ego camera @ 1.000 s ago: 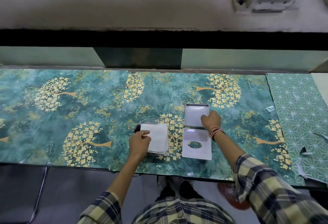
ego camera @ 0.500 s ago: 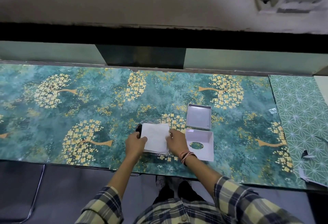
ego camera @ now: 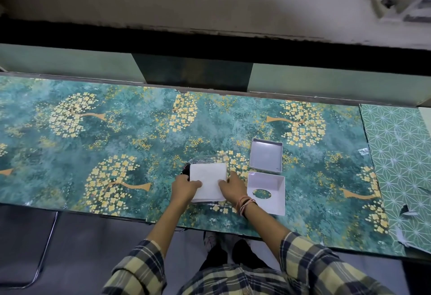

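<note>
A white square stack of tissues (ego camera: 208,178) lies on crinkled clear wrapping near the table's front edge. My left hand (ego camera: 184,188) grips its left side, thumb on top. My right hand (ego camera: 232,188) grips its right side, thumb on top too. Just to the right lies a white box lid with an oval hole (ego camera: 267,193), inside facing up. Behind that lid sits the shallow white box base (ego camera: 265,158), open side up.
The table carries a teal cloth with gold trees (ego camera: 116,136). A green geometric sheet (ego camera: 401,154) covers its right end, with small paper scraps (ego camera: 407,211). A low green wall (ego camera: 303,80) runs along the back edge. A chair frame (ego camera: 44,248) stands lower left.
My right hand left the box base, crossed left over the lid and took hold of the tissue stack's right side. My left hand stayed on the stack's left side.
</note>
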A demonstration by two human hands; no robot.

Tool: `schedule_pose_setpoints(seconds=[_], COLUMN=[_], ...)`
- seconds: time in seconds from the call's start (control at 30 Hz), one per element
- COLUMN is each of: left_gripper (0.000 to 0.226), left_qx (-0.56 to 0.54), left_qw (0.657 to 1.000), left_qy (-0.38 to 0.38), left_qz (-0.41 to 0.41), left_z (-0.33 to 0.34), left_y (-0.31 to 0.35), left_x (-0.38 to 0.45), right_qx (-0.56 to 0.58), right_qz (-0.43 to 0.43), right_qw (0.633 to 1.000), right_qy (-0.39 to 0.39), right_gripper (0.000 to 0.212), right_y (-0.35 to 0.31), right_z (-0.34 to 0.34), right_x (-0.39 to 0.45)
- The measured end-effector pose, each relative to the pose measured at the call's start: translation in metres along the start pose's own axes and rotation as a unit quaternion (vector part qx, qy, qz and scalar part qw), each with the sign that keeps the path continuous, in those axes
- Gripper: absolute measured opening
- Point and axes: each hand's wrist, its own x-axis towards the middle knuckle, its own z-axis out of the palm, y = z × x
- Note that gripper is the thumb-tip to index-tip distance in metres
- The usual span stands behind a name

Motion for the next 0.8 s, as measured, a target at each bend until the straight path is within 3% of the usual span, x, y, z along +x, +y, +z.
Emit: schedule_pose_setpoints(seconds=[0.33, 0.47, 0.67, 0.8], left_gripper=[0.052, 0.036, 0.043, 0.031], left_qx=[-0.042, -0.081, -0.102, -0.139], left_qw=[0.996, 0.990, 0.986, 0.980], left_qy=[-0.072, -0.106, -0.129, -0.142], left_qz=[-0.038, -0.047, -0.020, -0.009], left_z=[0.002, -0.004, 0.004, 0.007], left_y=[-0.009, 0.010, 0.012, 0.011], left_x=[0.033, 0.013, 0.012, 0.006], right_qx=[-0.054, -0.055, -0.038, -0.017], right_qz=[-0.028, -0.017, -0.020, -0.026], right_qw=[0.998, 0.998, 0.999, 0.999], right_qy=[0.030, 0.038, 0.033, 0.013], right_gripper=[0.035, 0.027, 0.029, 0.029], right_y=[0.006, 0.006, 0.006, 0.007], right_z=[0.008, 0.011, 0.004, 0.000], right_x=[-0.004, -0.003, -0.007, -0.008])
